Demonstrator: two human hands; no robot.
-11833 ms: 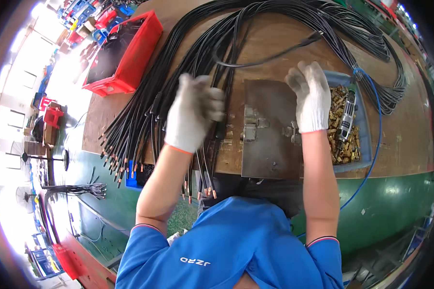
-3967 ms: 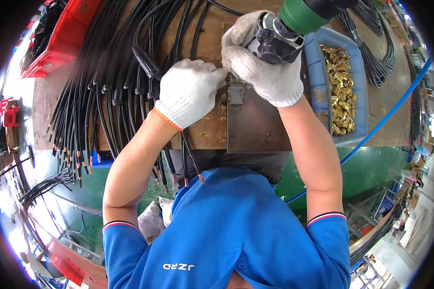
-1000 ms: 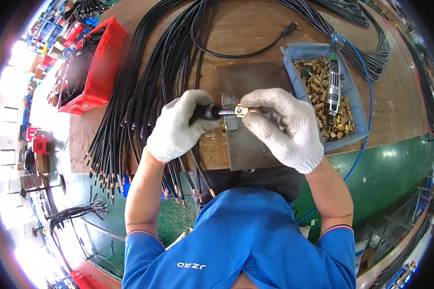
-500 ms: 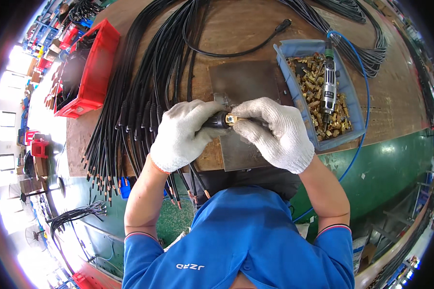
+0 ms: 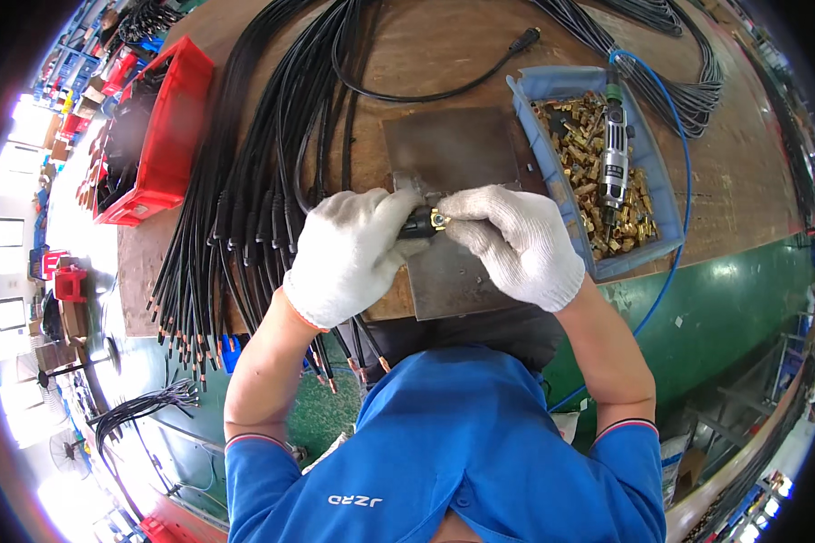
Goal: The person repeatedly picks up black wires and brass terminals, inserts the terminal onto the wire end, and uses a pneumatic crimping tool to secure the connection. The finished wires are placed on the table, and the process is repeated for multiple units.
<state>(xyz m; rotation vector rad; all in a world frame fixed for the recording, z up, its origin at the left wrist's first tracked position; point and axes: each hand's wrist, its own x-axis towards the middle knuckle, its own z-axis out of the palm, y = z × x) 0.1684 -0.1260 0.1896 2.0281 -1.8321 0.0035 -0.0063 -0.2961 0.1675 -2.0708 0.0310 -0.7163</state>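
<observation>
Both my hands wear white knit gloves and meet over a dark metal plate (image 5: 453,145) at the table's near edge. My left hand (image 5: 351,249) is closed around a black cylindrical cable connector (image 5: 417,223), its open end facing right. At that end shows a small brass fitting (image 5: 438,219), partly inside the black body. My right hand (image 5: 516,242) pinches the brass fitting between thumb and forefinger. The fingers hide part of both pieces. Left of my left hand lies a thick bundle of black cables (image 5: 272,172) with bare copper ends over the table edge.
A blue-grey bin (image 5: 645,258) of brass fittings stands on the right, with a silver power screwdriver (image 5: 615,154) lying on top and a blue hose (image 5: 687,181) trailing off. A red crate (image 5: 177,136) holds black parts at the left. More coiled cables (image 5: 688,81) lie at the far right.
The brass fitting sits closer to the black connector, less of it showing outside. Both hands stay together in nearly the same place; the whole view has shifted slightly.
</observation>
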